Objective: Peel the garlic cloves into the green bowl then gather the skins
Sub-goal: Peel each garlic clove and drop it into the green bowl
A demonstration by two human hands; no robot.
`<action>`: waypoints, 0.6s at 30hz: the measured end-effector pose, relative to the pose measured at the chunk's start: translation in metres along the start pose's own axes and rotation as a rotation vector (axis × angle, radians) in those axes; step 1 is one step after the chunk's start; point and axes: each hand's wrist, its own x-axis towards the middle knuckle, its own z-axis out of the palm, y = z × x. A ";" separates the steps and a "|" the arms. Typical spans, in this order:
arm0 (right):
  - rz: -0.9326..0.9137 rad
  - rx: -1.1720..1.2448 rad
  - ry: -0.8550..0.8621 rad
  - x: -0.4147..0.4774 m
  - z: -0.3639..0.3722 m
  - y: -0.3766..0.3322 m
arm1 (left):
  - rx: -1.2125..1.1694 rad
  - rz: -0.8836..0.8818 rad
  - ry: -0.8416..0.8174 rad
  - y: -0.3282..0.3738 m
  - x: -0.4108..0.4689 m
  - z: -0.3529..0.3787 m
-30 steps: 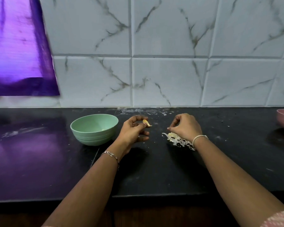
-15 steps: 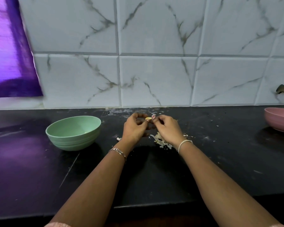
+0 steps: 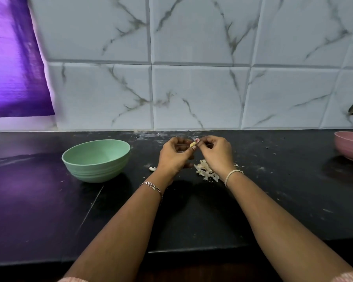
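A pale yellow garlic clove [image 3: 192, 144] is pinched between the fingertips of my left hand [image 3: 174, 156] and my right hand [image 3: 217, 154], held above the black counter near the wall. Under my right wrist lies a small heap of papery garlic skins [image 3: 205, 171]. The green bowl [image 3: 96, 159] stands on the counter to the left of my left hand; I can see nothing inside it from here. A small white piece [image 3: 152, 169], perhaps a clove, lies on the counter between the bowl and my left wrist.
A pink bowl [image 3: 349, 146] sits at the far right edge of the black counter [image 3: 283, 190]. A marble-tiled wall rises behind, with a purple cloth [image 3: 12, 68] at the upper left. Specks of skin are scattered over the counter.
My right hand left the skin heap and came up to meet my left hand at the clove. Both hands now grip it. The view shifted, so the bowl appears in a different spot.
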 end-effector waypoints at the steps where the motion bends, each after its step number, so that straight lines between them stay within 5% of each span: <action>1: -0.004 0.002 -0.004 0.000 0.001 0.000 | -0.004 -0.006 0.011 -0.001 0.000 -0.001; 7: 0.025 0.066 0.049 0.003 0.003 0.005 | -0.062 -0.085 -0.004 -0.001 0.002 -0.004; 18: 0.197 0.379 -0.128 0.000 -0.001 0.003 | -0.136 -0.158 -0.092 0.000 0.000 -0.008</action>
